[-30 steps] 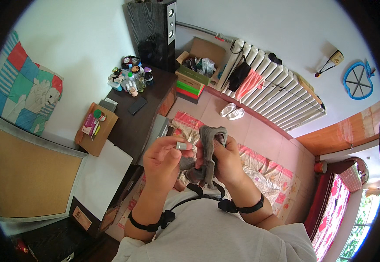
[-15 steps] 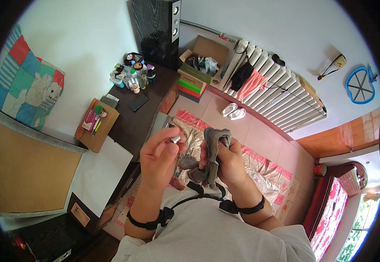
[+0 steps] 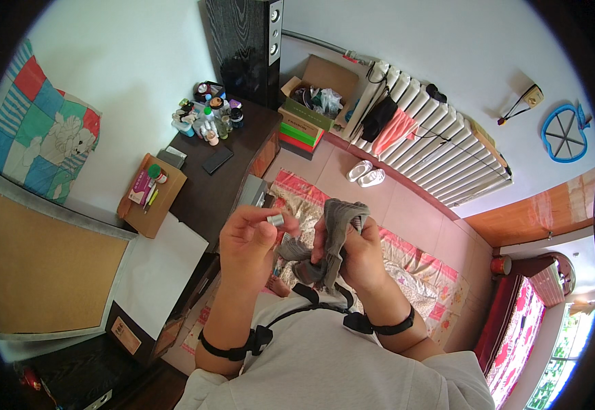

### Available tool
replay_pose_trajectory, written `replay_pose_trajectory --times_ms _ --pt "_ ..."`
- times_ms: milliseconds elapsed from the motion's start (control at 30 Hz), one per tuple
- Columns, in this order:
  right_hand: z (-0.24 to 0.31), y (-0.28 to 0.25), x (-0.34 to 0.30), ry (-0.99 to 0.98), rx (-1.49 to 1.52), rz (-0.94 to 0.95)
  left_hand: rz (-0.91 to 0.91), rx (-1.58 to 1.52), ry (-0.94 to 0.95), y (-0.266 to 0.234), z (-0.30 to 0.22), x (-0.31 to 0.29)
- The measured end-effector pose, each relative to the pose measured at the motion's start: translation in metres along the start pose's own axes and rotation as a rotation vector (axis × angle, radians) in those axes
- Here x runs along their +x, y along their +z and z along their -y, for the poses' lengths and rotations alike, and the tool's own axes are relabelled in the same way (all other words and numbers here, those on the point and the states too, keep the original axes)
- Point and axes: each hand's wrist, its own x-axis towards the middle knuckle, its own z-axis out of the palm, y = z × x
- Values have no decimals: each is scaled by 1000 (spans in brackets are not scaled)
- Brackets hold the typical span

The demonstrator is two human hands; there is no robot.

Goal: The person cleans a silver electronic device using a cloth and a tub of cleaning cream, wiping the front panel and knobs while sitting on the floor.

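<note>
In front of my chest both hands are raised. My left hand (image 3: 245, 246) pinches a small silver metal cylinder (image 3: 275, 220) between thumb and fingers; it is too small to tell its kind. My right hand (image 3: 361, 254) is closed on a crumpled grey ribbed cloth (image 3: 338, 225). Folds of the cloth stand up past the thumb, and its lower part hangs toward my chest and to the left. A small gap separates the cylinder from the cloth.
Left of me is a dark desk (image 3: 198, 184) with bottles (image 3: 212, 123), a cardboard box (image 3: 150, 205) and white paper (image 3: 157, 273). Below my hands a patterned mat (image 3: 407, 273) covers the floor. White shoes (image 3: 366, 174) stand near the radiator (image 3: 441, 143).
My left hand has turned slightly, so the silver cylinder shows more from its side. The upper folds of the grey cloth have shifted a little and spread to the right.
</note>
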Motion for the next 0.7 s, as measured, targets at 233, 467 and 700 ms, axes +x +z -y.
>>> replay_pose_trajectory --times_ms 233,467,700 --pt "14 9 -1 -109 -172 104 68 -114 -30 1 12 0" --pt "7 1 7 -449 -572 234 30 -15 -119 10 16 -3" --pt "14 10 0 -243 -363 254 141 6 -60 0 11 0"
